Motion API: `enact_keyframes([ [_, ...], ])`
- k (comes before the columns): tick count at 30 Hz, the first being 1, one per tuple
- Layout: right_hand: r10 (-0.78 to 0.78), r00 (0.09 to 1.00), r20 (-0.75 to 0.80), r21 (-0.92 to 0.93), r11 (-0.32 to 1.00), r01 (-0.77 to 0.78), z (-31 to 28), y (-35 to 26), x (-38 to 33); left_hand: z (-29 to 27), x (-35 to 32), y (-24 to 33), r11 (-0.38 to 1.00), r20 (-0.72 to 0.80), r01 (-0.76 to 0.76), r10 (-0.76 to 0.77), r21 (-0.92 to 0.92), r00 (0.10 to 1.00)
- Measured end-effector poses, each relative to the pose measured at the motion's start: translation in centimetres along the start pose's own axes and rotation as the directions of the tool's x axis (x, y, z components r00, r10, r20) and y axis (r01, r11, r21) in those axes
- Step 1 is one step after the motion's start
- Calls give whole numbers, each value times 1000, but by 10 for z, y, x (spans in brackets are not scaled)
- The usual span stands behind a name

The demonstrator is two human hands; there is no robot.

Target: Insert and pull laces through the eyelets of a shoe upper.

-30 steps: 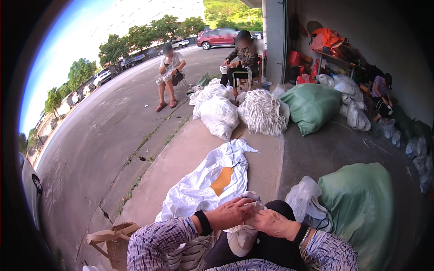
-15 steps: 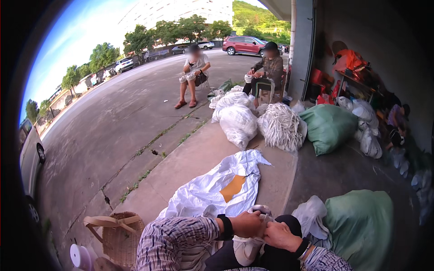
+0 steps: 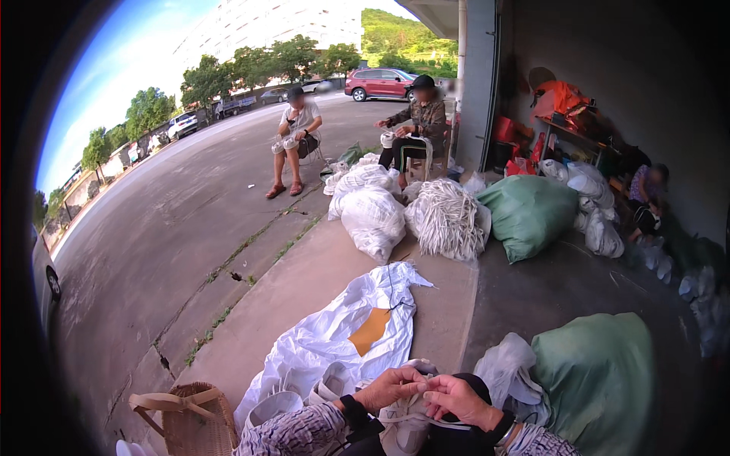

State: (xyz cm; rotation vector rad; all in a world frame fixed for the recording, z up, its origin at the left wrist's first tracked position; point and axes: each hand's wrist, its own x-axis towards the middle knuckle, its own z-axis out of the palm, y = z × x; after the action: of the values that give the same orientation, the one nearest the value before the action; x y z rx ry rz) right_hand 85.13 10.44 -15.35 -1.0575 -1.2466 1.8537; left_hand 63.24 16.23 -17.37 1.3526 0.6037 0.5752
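Fingers (image 3: 442,398) of left hand (image 3: 388,388) and right hand (image 3: 465,403) pinched together, held bit too small to tell; white lace-up shoe (image 3: 404,436) just below, between black-trousered lap's (image 3: 450,441) edges.

No text, number or sign is legible on the white sack (image 3: 323,338), the orange patch (image 3: 369,331) upon it, or the nearer green sack (image 3: 597,372) right of it.

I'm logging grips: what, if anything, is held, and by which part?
Left hand and right hand seem to pinch a lace above the shoe; exact spot unclear.
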Motion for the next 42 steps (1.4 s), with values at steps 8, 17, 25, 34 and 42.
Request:
enact_keyframes([
  [8,81,991,-103,14,997,-80,24,7,5,8,-2,-7,988,-29,-109,107,-111,994],
  [17,-486,873,36,-205,851,483,34,-92,-50,34,-14,41,992,273,-124,117,8,955],
  [25,-457,827,-327,-47,882,469,-21,-55,-59,12,-26,41,995,-208,-32,11,-97,978],
  [34,143,317,-937,344,515,785,-271,34,-209,-252,-142,15,793,-919,-465,-328,-393,218],
  [42,42,744,-667,399,863,309,-179,41,-126,-55,-87,24,993,-558,33,38,116,829],
])
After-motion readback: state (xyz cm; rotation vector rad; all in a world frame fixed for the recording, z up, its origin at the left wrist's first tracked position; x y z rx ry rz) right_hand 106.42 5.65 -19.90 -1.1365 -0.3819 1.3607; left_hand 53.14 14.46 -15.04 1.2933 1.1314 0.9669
